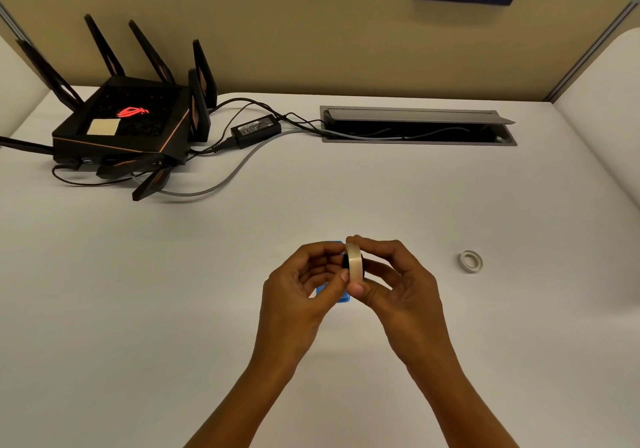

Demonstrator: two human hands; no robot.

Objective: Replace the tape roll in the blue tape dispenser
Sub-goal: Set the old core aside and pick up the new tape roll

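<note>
Near the lower middle of the frame, both hands meet above the white surface (450, 343). The right hand (398, 281) pinches a tape roll (354, 263) edge-on, its thumb under the roll and its fingers curled over the top; a dark core shows at the roll's centre. The left hand (298, 288) also closes its grip on the roll, thumb tip pressed to the roll's left face. Just beneath and behind the hands lies the blue tape dispenser (334, 293), mostly hidden by the fingers, with only blue slivers visible; whether it touches either hand cannot be told. A second, thin tape ring (471, 261) lies flat on the surface, well apart at centre right. In the upper left stands a black router (131, 125) with antennas, its power adapter (255, 129) beside it, and cables run to an open cable tray (419, 125) at upper centre.
</note>
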